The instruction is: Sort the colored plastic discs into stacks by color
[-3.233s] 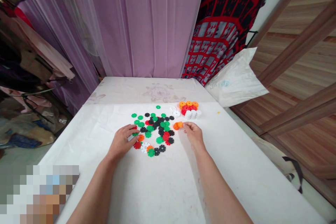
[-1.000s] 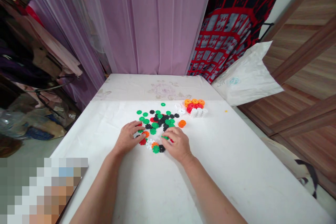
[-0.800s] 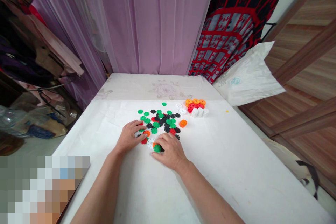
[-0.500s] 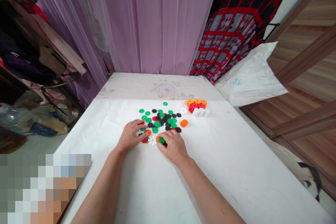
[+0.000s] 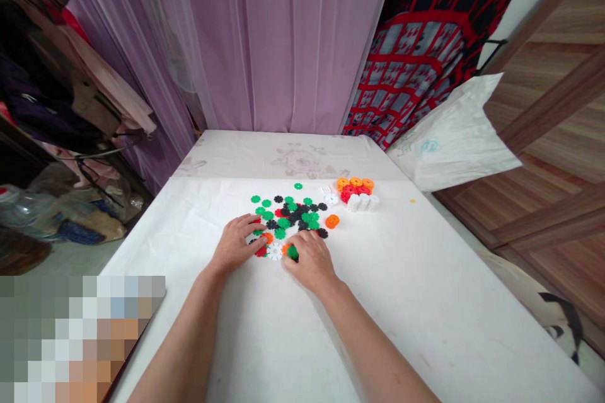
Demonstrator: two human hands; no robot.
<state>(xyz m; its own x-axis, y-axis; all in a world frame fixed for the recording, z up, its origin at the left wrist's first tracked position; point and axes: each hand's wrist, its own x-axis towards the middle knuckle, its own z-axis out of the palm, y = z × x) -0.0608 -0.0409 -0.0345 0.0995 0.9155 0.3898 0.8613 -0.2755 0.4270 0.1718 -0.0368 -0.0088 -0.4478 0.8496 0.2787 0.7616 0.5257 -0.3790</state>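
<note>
Notched plastic discs, the snowflake-building kind, lie scattered in green, black and red before my hands. My left hand point(image 5: 237, 243) rests at the left edge of the pile, fingers spread, thumb beside an orange disc point(image 5: 268, 238) and a red disc point(image 5: 260, 251). My right hand point(image 5: 309, 258) curls its fingers and thumb around a green disc point(image 5: 292, 252); a dark disc partly shows under it. Between the hands lies a white disc point(image 5: 275, 252), with an orange disc point(image 5: 285, 250) by the right fingers. The right palm hides whatever lies beneath it.
Sorted stacks of orange discs point(image 5: 355, 182), red discs point(image 5: 350, 192) and white discs point(image 5: 363, 203) stand right of the pile. A smaller orange stack point(image 5: 332, 221) sits nearer. The white-covered table point(image 5: 425, 302) has a white bag point(image 5: 454, 138) at its right edge and a curtain point(image 5: 283, 38) behind.
My right hand has shifted very slightly, its fingers closing more over the green disc. The left hand and the scattered discs look unmoved.
</note>
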